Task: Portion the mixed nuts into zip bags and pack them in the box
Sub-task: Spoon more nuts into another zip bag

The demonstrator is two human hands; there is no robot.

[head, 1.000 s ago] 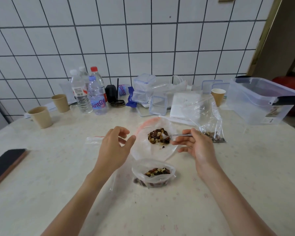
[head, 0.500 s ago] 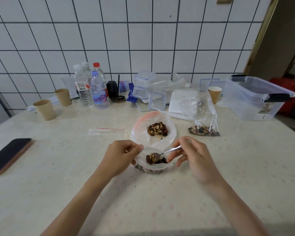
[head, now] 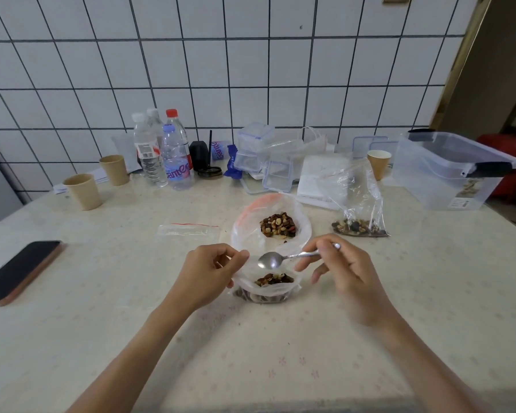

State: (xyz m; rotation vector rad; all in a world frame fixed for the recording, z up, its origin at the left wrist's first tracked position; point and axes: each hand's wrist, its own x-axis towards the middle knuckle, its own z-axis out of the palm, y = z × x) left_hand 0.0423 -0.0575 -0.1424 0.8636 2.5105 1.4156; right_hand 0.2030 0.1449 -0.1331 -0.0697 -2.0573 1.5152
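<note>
Left hand (head: pixel 209 272) is pinching the rim of a small zip bag (head: pixel 265 289) that sits open on the desk (head: pixel 131 338), thumb and fingers curled on the plastic, so that grip is closed on the bag edge. The bag already has some mixed nuts in it. Right hand (head: pixel 344 272) holds a metal spoon (head: pixel 283 259) by the handle, fingers wrapped round it, with the bowl of the spoon empty and hovering just above the bag's mouth.

Just behind that is the bigger plastic bag (head: pixel 245 228) spread out with the main pile of mixed nuts (head: pixel 278 225) on it. To the right of it stands another zip bag (head: pixel 359 216), nuts in the bottom, top sticking up. An empty flat zip bag (head: pixel 188 231) with a red strip lies to the left. The clear storage box (head: pixel 447 171) is far right at the back, well apart from both hands.

Also around: 4 water bottles (head: pixel 161 150), 2 paper cups (head: pixel 97 180) on the left, and a phone (head: pixel 20 271) near the left edge.
</note>
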